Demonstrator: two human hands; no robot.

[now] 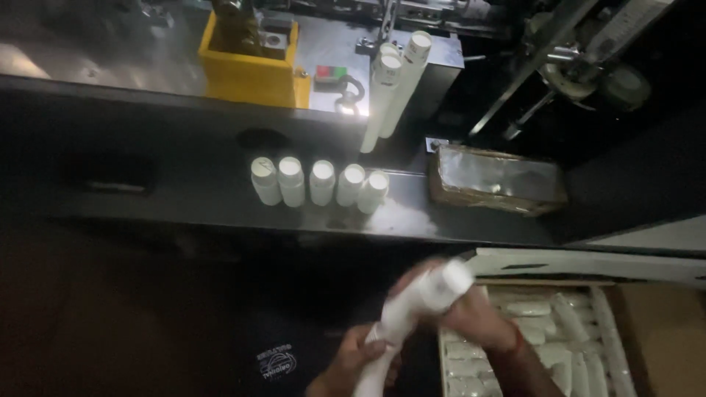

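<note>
Two hands at lower centre grip one white tube stack (423,301): the left hand (353,360) has its fingers clenched around its lower end, the right hand (471,312) around its top. Five short stacks (320,181) line the table (184,198); three tall tubes (390,88) lean behind. An open carton (647,331) of packed tubes fills the lower right.

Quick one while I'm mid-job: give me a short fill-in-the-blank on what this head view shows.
1. Both hands, the left hand and right hand, hold a stack of white ____.
2. On the dark ledge stand ____ short stacks of cups in a row.
3. The bin on the machine top is ____ in colour.
4. The cardboard box lies to the person's ____.

Missing words: cups; five; yellow; right
</note>
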